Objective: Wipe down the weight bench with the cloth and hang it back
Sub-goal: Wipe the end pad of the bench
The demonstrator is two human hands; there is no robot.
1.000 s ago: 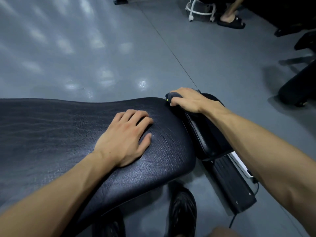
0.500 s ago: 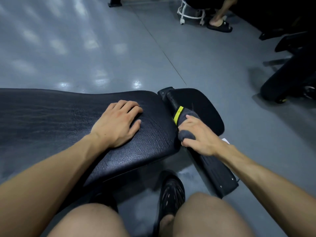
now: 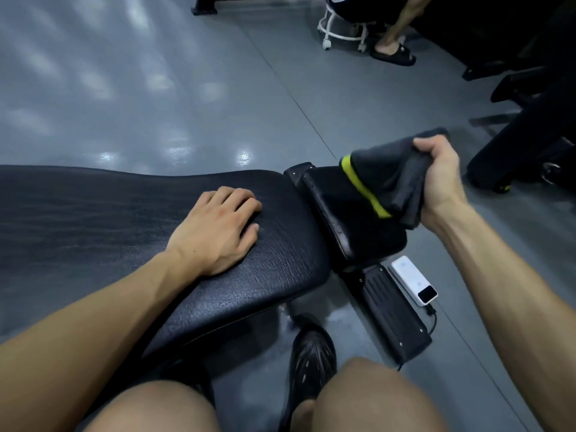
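The weight bench's long black leather pad [image 3: 93, 219] runs from the left edge to the middle of the view. Its smaller seat pad [image 3: 346, 213] slopes down to the right of it. My left hand [image 3: 215, 229] rests flat on the long pad near its right end, fingers relaxed. My right hand [image 3: 439, 182] grips a bunched dark grey cloth [image 3: 389, 179] with a yellow-green edge. The cloth is lifted above the seat pad, and its lower folds hang close to the pad.
The bench's black base foot [image 3: 392, 313] lies on the grey floor with a white power bank [image 3: 414, 280] and cable beside it. My knees and a black shoe [image 3: 311, 363] are below. A seated person's foot [image 3: 392, 53] and white stool [image 3: 343, 29] are at the top, dark equipment [image 3: 530, 145] at right.
My right hand wiped the cloth down the seat pad toward me, then lifted it off to the right. My left hand stayed resting on the long pad.
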